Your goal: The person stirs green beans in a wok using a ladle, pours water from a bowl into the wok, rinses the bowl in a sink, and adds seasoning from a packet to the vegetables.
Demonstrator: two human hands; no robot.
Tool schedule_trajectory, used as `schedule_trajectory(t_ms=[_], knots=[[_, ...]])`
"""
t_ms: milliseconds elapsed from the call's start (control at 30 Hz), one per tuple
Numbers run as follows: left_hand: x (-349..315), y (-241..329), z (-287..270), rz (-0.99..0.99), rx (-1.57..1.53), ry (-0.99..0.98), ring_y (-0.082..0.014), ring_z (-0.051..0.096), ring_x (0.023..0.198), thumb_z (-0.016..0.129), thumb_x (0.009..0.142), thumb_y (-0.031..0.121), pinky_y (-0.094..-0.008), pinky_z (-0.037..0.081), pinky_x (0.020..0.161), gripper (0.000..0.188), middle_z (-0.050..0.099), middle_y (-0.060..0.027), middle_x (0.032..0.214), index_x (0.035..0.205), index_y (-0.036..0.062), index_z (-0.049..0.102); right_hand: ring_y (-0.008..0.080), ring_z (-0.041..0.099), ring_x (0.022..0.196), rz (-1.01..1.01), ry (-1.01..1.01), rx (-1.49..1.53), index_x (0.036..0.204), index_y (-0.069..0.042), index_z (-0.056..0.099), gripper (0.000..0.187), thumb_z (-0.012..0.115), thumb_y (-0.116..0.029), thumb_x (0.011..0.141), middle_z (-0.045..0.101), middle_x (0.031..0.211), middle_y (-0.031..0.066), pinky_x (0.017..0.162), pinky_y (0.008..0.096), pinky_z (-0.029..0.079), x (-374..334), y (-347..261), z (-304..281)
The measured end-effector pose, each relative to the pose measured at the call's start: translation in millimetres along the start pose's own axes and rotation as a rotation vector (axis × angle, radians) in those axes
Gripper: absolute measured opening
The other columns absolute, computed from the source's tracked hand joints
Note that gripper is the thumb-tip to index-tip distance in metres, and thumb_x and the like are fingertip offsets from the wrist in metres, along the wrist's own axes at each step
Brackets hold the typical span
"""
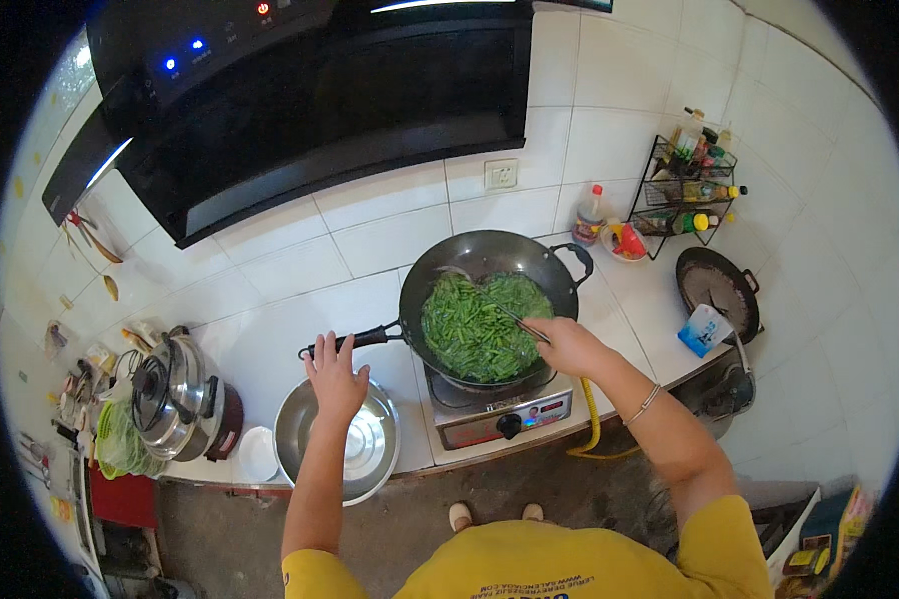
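Observation:
A black wok full of cut green beans sits on a single gas stove. My right hand is closed on the handle of a metal spatula whose blade is down in the beans. My left hand hovers with fingers spread just under the wok's long black handle, above an empty steel bowl. Whether the fingertips touch the handle I cannot tell.
A steel pressure cooker and a small white dish stand left of the bowl. At the right are a second dark pan, a blue-and-white packet, a wire rack of bottles and a sauce bottle. A black range hood hangs overhead.

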State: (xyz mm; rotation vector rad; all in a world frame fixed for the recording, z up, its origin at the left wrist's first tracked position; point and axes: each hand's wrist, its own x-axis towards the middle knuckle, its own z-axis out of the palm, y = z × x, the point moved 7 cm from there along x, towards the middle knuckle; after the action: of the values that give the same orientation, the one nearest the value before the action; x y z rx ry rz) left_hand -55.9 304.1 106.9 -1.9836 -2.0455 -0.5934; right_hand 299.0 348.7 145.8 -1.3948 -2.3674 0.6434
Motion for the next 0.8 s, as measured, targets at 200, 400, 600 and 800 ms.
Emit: schedule_trajectory(t_ms=[200,400,600,800], knots=[[2.0,-0.5,-0.5,0.018,-0.001,-0.036,-0.0376,0.032,0.132,0.074,0.07,0.022,-0.0577,0.024,0.105,0.066,0.041,-0.0184,0.138,0.13,0.0131,0.049,0.0322,0.06,0.068,-0.176,-0.206,-0.562,0.126,-0.017,0.053,0.045,0.056,-0.01,0.082,0.055,0.087,0.0134,0.059,0.043,0.048,-40.8,-59.8,-24.7],[0.7,6.7,-2.1,0.002,-0.068,0.009,-0.0381,0.033,0.131,0.074,0.07,0.021,-0.0574,0.023,0.106,0.064,0.041,-0.0199,0.138,0.128,0.0119,0.05,0.0297,0.059,0.066,-0.231,-0.161,-0.647,0.115,-0.019,0.062,0.036,0.058,-0.012,0.08,0.056,0.079,0.0104,0.055,0.0393,0.047,-105.7,-82.3,-110.9],[-9.8,34.5,0.5,0.061,-0.178,-0.051,-0.039,0.028,0.133,0.071,0.073,0.022,-0.0573,0.022,0.106,0.064,0.036,-0.021,0.14,0.132,0.0135,0.048,0.0293,0.06,0.064,0.001,-0.284,-0.557,0.11,-0.017,0.066,0.032,0.056,-0.011,0.08,0.06,0.071,0.0103,0.056,0.041,0.046,-135.6,-96.6,-126.2],[14.1,39.2,0.0,0.089,-0.118,0.035,-0.0383,0.03,0.132,0.069,0.075,0.023,-0.0593,0.021,0.105,0.06,0.039,-0.02,0.138,0.132,0.014,0.048,0.0318,0.061,0.069,0.059,-0.148,-0.653,0.116,-0.018,0.062,0.037,0.053,-0.01,0.081,0.058,0.078,0.0117,0.059,0.0432,0.048,-110.3,-53.4,-62.4]])
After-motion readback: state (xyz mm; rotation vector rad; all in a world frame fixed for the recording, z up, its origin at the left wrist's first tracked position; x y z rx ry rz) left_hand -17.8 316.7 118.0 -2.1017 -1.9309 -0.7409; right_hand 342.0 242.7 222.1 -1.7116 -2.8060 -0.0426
